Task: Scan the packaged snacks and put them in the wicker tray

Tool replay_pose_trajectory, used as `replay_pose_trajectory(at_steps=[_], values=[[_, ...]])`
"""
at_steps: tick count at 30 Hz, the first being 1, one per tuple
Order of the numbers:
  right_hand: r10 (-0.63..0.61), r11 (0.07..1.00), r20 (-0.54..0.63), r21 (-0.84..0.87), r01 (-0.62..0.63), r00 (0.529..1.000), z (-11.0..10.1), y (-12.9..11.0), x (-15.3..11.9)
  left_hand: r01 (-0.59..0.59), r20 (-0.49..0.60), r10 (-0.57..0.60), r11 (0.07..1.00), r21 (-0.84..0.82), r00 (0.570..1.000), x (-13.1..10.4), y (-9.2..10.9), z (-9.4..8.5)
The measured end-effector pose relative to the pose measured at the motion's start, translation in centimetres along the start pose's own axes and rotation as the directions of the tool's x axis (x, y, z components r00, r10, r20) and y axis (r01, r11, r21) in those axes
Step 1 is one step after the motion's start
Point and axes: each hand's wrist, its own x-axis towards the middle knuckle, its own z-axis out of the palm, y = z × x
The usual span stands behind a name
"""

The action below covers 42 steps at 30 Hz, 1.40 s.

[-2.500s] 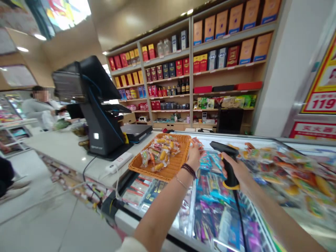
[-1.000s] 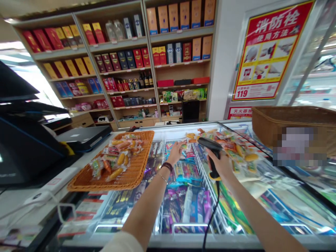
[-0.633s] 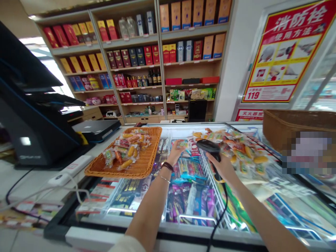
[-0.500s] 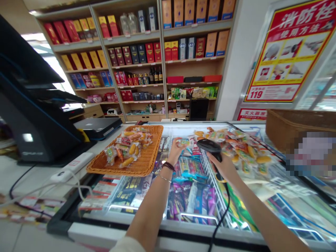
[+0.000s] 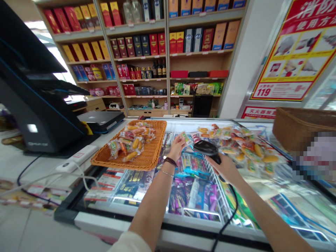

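In the head view, my left hand (image 5: pixel 177 146) is closed on a clear snack packet (image 5: pixel 186 139) with a green and yellow label, tilted above the freezer. My right hand (image 5: pixel 220 164) grips a black barcode scanner (image 5: pixel 207 148), its head pointing left at the packet. A dark cable (image 5: pixel 231 213) hangs from the scanner. Left of my left hand, an orange wicker basket (image 5: pixel 154 159) holds several wrapped snacks (image 5: pixel 133 144). To the right of the scanner lies a larger pile of similar wrapped snacks (image 5: pixel 246 147) on the freezer's glass top.
The glass-topped freezer (image 5: pixel 126 218) holds colourful packets in wire baskets. A weighing scale (image 5: pixel 101 119) and a black register terminal (image 5: pixel 44 115) stand left, beside a white power strip (image 5: pixel 76 159). A brown box (image 5: pixel 296 129) sits right. Shelves (image 5: pixel 141 57) with boxes line the back.
The packet in my left hand has tilted more upright, and the scanner has moved slightly closer to it. The camera view has shifted a little, moving the scene to the right.
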Motion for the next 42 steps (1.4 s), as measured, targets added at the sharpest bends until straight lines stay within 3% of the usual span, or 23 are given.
replay_pose_trajectory(at_steps=[11,24,34,42], values=[[0.031,0.999,0.023,-0.023,-0.03,0.999,0.2,0.4,0.1,-0.047,-0.008,0.048,0.994,0.102,0.999,-0.1,0.1,0.2],[0.02,0.999,0.034,-0.047,-0.018,0.999,0.4,0.6,0.3,-0.065,-0.033,0.07,0.99,0.124,0.997,-0.4,0.5,0.5],[0.025,0.998,0.076,-0.056,-0.02,0.997,-0.4,-0.8,-0.2,-0.069,-0.034,0.074,0.989,0.13,0.997,-0.3,0.3,0.4],[0.027,0.995,0.046,-0.096,-0.022,0.999,0.1,0.0,0.1,-0.059,-0.039,0.064,0.99,0.125,0.997,-0.3,0.3,0.4]])
